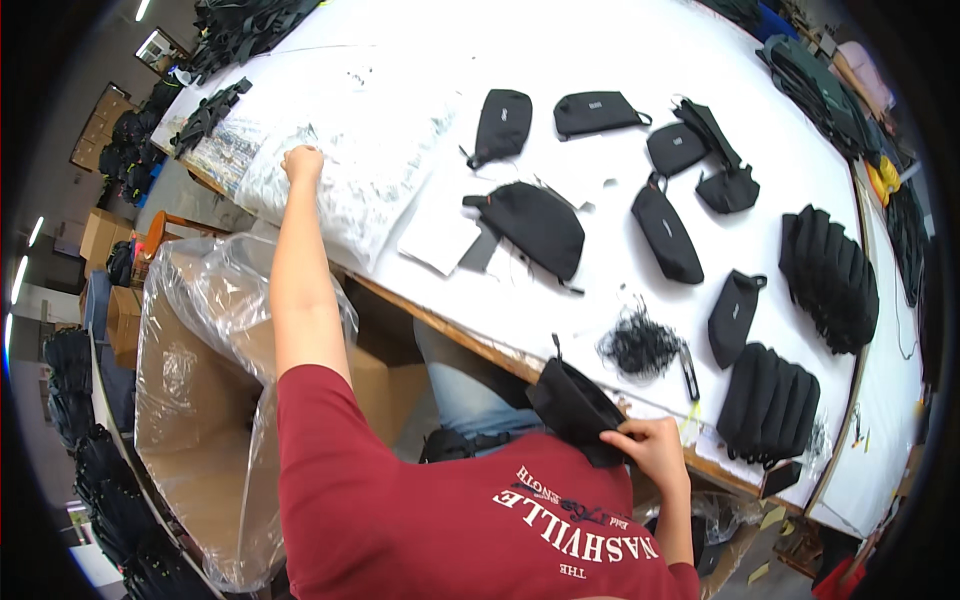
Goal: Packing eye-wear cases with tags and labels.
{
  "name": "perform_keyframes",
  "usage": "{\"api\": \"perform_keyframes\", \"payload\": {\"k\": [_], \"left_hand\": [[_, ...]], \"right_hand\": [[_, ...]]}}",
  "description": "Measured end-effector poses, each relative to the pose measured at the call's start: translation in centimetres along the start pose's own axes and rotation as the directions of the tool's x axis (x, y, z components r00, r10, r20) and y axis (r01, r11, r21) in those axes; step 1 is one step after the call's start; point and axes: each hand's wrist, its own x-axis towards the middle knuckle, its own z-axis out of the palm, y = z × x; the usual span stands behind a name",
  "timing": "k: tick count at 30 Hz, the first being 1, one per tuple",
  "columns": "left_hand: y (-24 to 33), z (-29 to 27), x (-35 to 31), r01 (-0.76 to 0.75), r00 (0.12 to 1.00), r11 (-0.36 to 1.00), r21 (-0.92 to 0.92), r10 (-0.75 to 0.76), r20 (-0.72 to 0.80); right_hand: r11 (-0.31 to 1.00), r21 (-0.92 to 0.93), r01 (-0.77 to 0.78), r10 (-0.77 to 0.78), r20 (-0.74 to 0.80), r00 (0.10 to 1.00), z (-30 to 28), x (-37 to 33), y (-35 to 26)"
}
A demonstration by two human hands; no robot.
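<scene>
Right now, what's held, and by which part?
Right hand: black pouch, near its right-hand end. Left hand: on clear plastic bags, hold unclear.

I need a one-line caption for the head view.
Right hand holding a black fabric pouch, left hand at clear plastic bags.

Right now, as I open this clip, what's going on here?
A person at a white table holds a black pouch in the right hand, close to the body. The left hand is stretched out to a pile of clear plastic bags; whether it grips one is unclear. Other black pouches lie across the table, near a tangle of black cords.
</scene>
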Motion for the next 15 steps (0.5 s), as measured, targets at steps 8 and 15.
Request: {"api": "perform_keyframes", "payload": {"k": [8,15], "left_hand": [[-0.2,4.3,2.8,-0.360,0.918,0.916,0.178,0.381,-0.107],[4.2,1.1,3.3,-0.292,0.947,0.910,0.295,0.232,0.223]], "right_hand": [[0.982,-0.048,-0.185,0.188,0.065,0.980,-0.9,3.3,-1.9],[0.983,0.028,-0.182,0.180,0.068,0.981,-0.3,5.3,-2.4]]}}
